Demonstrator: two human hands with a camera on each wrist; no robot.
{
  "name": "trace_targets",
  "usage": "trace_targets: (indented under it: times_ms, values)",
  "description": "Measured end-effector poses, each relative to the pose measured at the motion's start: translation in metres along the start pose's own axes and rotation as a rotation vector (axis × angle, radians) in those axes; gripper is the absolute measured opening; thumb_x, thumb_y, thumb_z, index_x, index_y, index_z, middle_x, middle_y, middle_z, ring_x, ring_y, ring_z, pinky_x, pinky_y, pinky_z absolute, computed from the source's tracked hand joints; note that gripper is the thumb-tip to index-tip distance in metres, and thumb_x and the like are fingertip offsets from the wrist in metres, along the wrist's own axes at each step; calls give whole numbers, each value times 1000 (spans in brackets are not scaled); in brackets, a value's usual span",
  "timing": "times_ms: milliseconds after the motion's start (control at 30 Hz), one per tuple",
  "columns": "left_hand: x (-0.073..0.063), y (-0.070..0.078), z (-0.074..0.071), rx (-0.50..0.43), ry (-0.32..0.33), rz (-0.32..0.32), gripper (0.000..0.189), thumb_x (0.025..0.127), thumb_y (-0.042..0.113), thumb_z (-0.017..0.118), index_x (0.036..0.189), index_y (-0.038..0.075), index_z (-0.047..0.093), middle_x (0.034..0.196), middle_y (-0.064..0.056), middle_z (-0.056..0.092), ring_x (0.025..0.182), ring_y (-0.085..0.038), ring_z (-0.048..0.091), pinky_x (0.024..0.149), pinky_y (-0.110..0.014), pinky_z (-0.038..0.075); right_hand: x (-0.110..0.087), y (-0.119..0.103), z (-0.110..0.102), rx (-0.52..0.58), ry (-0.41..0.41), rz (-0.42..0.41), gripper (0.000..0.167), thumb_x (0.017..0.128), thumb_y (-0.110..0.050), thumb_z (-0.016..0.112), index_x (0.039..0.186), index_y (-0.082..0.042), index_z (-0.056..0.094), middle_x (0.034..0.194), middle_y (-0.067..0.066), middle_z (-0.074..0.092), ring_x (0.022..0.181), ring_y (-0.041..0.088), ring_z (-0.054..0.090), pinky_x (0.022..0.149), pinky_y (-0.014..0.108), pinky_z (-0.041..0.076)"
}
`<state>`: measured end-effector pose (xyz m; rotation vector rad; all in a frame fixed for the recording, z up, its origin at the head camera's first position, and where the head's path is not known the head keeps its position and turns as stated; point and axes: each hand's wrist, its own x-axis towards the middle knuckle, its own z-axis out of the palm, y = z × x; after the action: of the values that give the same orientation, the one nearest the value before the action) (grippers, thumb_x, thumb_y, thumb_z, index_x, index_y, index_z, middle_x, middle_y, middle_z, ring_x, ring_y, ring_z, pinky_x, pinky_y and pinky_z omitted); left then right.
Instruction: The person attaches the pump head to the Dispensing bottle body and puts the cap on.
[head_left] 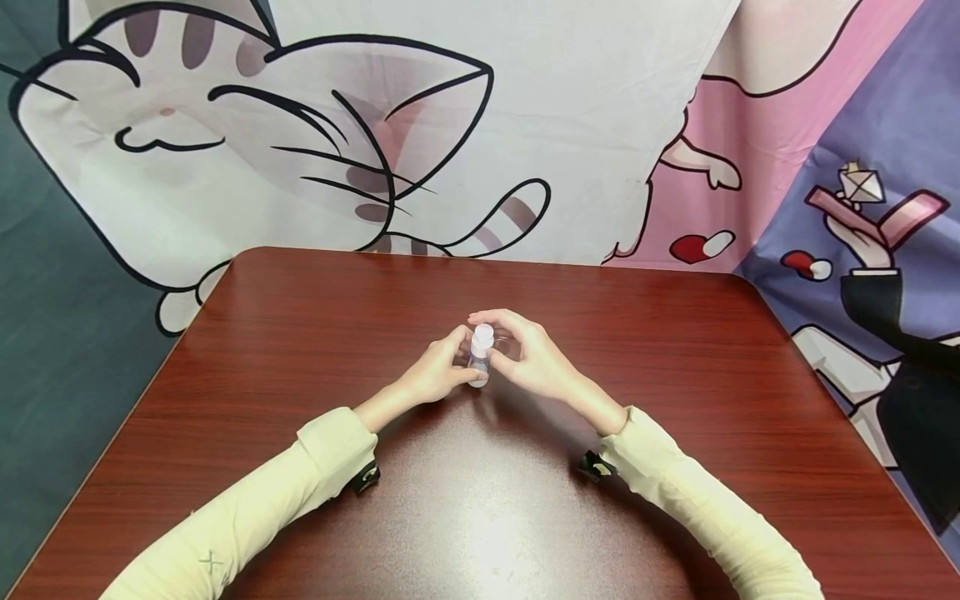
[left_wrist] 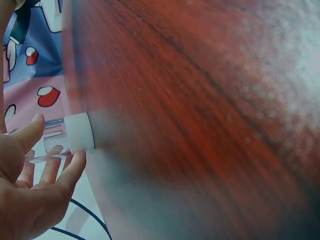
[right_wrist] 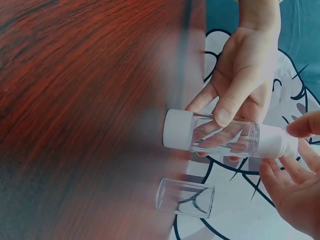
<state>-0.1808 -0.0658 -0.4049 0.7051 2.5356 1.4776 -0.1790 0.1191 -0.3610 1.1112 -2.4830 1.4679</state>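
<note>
A small clear bottle (right_wrist: 220, 135) with a white base and a white pump top (head_left: 483, 333) stands upright on the table between both hands. My left hand (head_left: 433, 373) holds its clear body, thumb on the near side and fingers behind, as the right wrist view shows. Up at the white pump top, my right hand (head_left: 536, 360) pinches with thumb and fingers from the other side. A clear cylindrical cap (right_wrist: 185, 198) stands on the table beside the bottle, partly behind the right hand in the head view. In the left wrist view the white base (left_wrist: 81, 132) shows near the left fingertips.
The dark red wooden table (head_left: 315, 333) has a rounded far edge. Behind it hangs a cloth (head_left: 585, 100) printed with a cartoon cat. Black wrist devices (head_left: 597, 465) sit below both pale sleeves (head_left: 697, 492).
</note>
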Motion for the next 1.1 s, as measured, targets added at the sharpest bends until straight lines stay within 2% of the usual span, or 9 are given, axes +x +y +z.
trace_targets:
  times_ms: [167,267,400,567,733,1100]
  values:
    - [0,-1,0,4,-9,3,36,85,7,71,111,2,47,111,-16,64,102,-30,66,84,-38,54,0,-23,-4,9,-14,19,37,82,17,54,119,12,56,117,27,62,105,37,64,93,45,52]
    - [1,-1,0,11,-10,5,36,85,7,71,111,3,47,111,-16,65,101,-29,66,83,-38,53,0,-27,-5,-5,-9,27,35,82,16,54,117,12,57,115,27,63,103,37,65,92,45,52]
    - [1,-1,0,10,-9,1,35,85,7,71,111,3,47,111,-16,66,101,-29,66,82,-37,53,1,-10,-2,-21,11,26,34,84,12,58,117,8,59,115,23,64,102,35,66,89,45,54]
    - [1,-1,-1,-5,-10,1,34,85,7,71,109,4,47,109,-15,66,101,-29,67,81,-34,52,1,10,0,-52,28,38,36,84,5,64,119,-1,61,115,12,66,96,26,66,84,40,56]
    - [1,0,-1,-4,-11,1,34,84,6,72,107,5,47,107,-13,66,101,-28,67,81,-34,51,2,13,0,-66,42,51,36,82,1,68,117,-4,62,110,6,66,92,18,65,79,33,57]
    - [2,0,-1,6,-5,-5,32,83,8,73,103,6,48,105,-11,66,102,-27,67,83,-37,52,4,14,5,-88,83,95,35,82,-10,74,115,-7,63,101,5,62,84,16,63,75,32,57]
